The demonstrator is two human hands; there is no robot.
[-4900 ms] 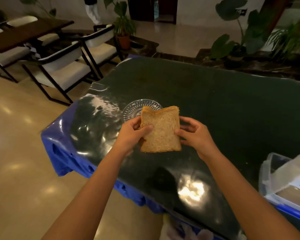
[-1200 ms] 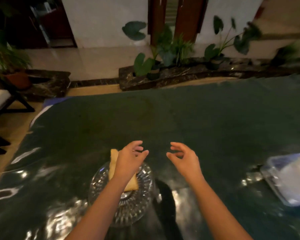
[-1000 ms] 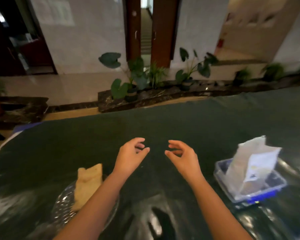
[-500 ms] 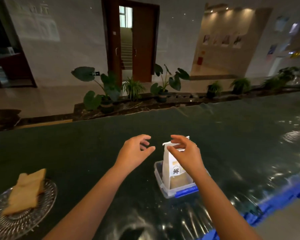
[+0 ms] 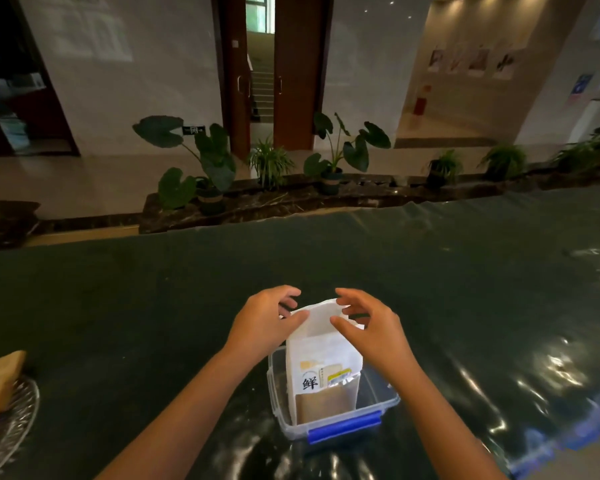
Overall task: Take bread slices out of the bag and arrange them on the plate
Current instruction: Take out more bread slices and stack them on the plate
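Dark glossy table (image 5: pixel 153 306). Left hand (image 5: pixel 262 323) pinches bread bag (image 5: pixel 323 355) mouth; right hand (image 5: pixel 368 327) fingers curled at rim, grip unclear. Risk: tall bag tips out of clear bin (image 5: pixel 343 424), or slice tears; plate (image 5: pixel 11 420) far left.

The table (image 5: pixel 153 306) is wide, covered in a dark green cloth under a clear, glossy sheet that wrinkles and catches light at the right and near edges. Blue covering shows at the near right corner. A clear plastic box (image 5: pixel 378 407) with a blue latch stands on it near the front middle. A cut-glass plate (image 5: pixel 11 424) sits at the left edge of view, well apart from the box, only partly in frame.
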